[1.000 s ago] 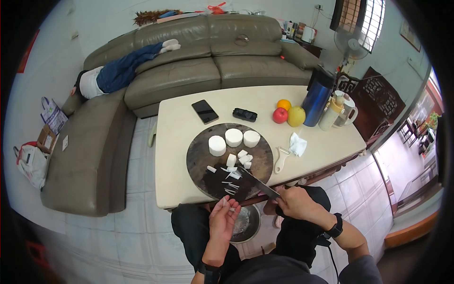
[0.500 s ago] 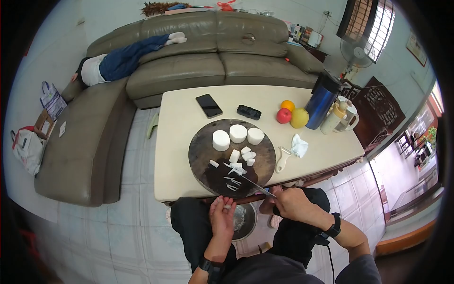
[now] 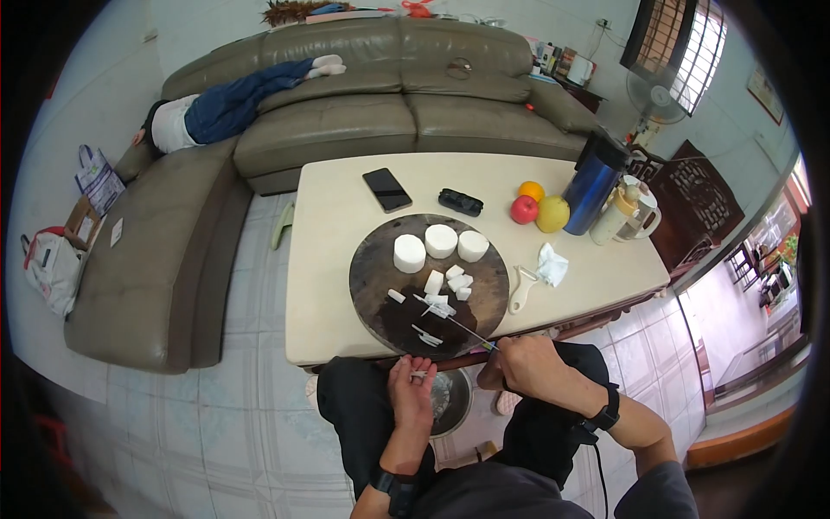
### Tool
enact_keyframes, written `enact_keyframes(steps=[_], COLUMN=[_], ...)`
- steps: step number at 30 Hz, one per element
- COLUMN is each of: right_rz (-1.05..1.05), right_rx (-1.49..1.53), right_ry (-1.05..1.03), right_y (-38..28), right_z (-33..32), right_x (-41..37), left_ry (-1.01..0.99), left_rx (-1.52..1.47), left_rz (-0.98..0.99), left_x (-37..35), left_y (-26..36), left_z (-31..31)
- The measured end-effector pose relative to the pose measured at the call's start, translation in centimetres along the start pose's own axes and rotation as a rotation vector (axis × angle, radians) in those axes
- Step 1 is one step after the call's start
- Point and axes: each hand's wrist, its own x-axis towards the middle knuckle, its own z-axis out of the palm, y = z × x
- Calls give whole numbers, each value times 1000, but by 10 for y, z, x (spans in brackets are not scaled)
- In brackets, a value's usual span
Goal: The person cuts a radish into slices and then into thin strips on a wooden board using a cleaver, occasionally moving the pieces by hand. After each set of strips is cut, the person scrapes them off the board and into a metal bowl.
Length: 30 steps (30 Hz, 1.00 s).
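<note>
My right hand [image 3: 529,367] is closed round the handle of a knife [image 3: 471,333], whose blade reaches over the round dark cutting board [image 3: 372,298]. Thin white strips [image 3: 427,337] and small white chunks [image 3: 459,281] lie near the blade. Three thick white cylinders [image 3: 441,241] stand at the board's far side. My left hand [image 3: 412,385] is palm up at the table's near edge, fingers curled round a few white strips. A metal bowl [image 3: 451,405] is on the floor beneath, partly hidden by my left hand.
On the table [image 3: 324,251] are a phone [image 3: 386,190], a black case [image 3: 460,202], fruit [image 3: 552,214], a blue flask [image 3: 595,183], jugs, a peeler [image 3: 522,290] and a crumpled tissue [image 3: 552,265]. A person [image 3: 220,108] lies on the sofa [image 3: 328,125] behind.
Fewer strips lie on the board's near part, and white strips now show in my left hand. The knife remains in my right hand. The whole view has shifted slightly.
</note>
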Motion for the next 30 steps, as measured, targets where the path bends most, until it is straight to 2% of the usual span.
enact_keyframes(steps=[6, 8, 15, 17, 20, 30], right_rz=[-10, -82, -61, -74, -93, -3], right_rx=[-63, -124, -108, -81, -158, -115], right_ry=[-67, -34, -132, -8, -29, -30], right_y=[-10, -9, -15, -9, -7, -6], right_z=[0, 0, -10, -9, -19, -20], right_x=[3, -1, -11, -3, 7, 3], left_ry=[8, -5, -10, -16, -1, -11], left_rx=[4, 8, 5, 5, 17, 29], left_rz=[7, 7, 9, 27, 25, 35], left_x=[-2, -3, -5, -3, -6, -7], left_y=[-1, 0, -1, -2, 1, -2], left_z=[2, 2, 2, 2, 6, 5])
